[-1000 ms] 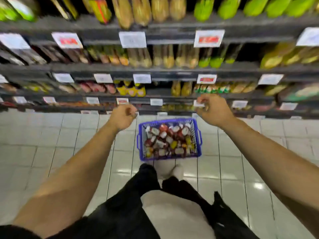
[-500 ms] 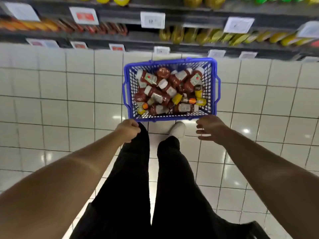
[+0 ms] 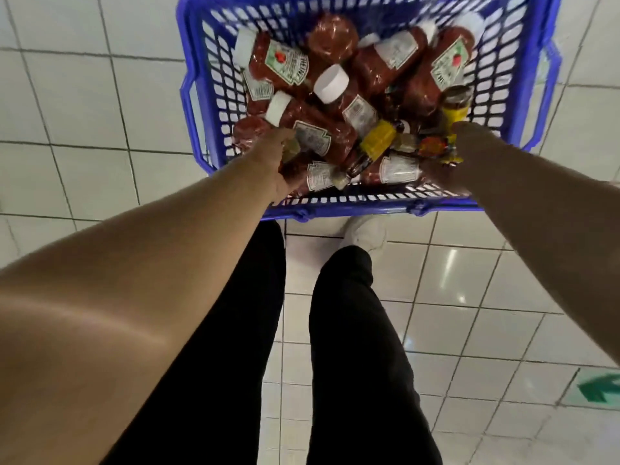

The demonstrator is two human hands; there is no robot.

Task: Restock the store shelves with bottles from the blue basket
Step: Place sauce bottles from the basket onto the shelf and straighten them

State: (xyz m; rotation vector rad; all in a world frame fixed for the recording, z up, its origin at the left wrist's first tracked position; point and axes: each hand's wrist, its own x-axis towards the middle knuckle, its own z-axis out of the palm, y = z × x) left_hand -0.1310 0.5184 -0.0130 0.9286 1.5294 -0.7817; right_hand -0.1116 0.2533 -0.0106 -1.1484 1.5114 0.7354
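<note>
Both hands are reaching into the blue basket, which is sitting on the white tiled floor just ahead of the person's feet. The left hand is lying against a red sauce bottle near the front-left of the pile; the fingers are hidden under the hand, so a closed grip cannot be confirmed. The right hand is resting at the front-right, beside a small yellow-labelled bottle; its fingers are also hidden, and whether it is holding anything cannot be told.

Risks, as judged from this position:
- The bottles are lying crossed and stacked loosely. Pulling a lower one is likely to shift its neighbours and roll them against the basket wall.
- The smooth plastic wrapping may be letting a partial grip slip.
- A yellow-capped bottle is lying between the two hands and may be catching on whichever bottle is lifted.

Surroundings: the person's black trousers and a white shoe are standing directly behind the basket. A green arrow marking is showing on the floor at lower right. The shelves are out of view.
</note>
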